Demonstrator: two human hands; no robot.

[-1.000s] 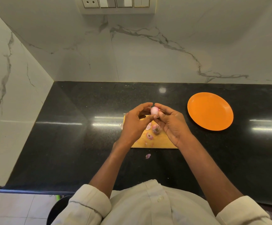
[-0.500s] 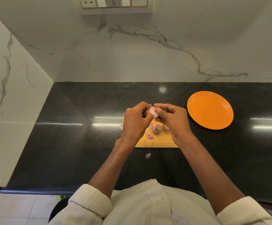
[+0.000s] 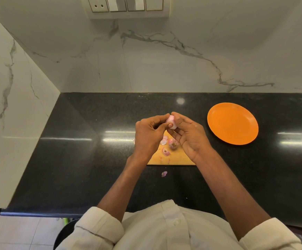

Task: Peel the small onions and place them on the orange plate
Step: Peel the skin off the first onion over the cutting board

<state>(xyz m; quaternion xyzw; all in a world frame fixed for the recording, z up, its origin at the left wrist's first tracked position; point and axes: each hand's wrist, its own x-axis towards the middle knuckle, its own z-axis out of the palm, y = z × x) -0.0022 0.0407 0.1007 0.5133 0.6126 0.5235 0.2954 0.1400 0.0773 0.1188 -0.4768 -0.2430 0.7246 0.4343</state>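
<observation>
The orange plate (image 3: 232, 123) sits toward the worktop's (image 3: 74, 159) right side with nothing on it. Both hands are up over the wooden cutting board (image 3: 173, 157), fingers curled: the left hand (image 3: 149, 134) and right hand (image 3: 188, 134) pinch one small pale pink onion (image 3: 170, 120) between their fingertips. Another onion (image 3: 173, 143) and some peel scraps (image 3: 165, 151) lie on the board.

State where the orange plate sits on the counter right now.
In the head view, the orange plate lies flat on the black countertop, on the person's right, apart from the wooden cutting board and just beyond the right hand.
</observation>
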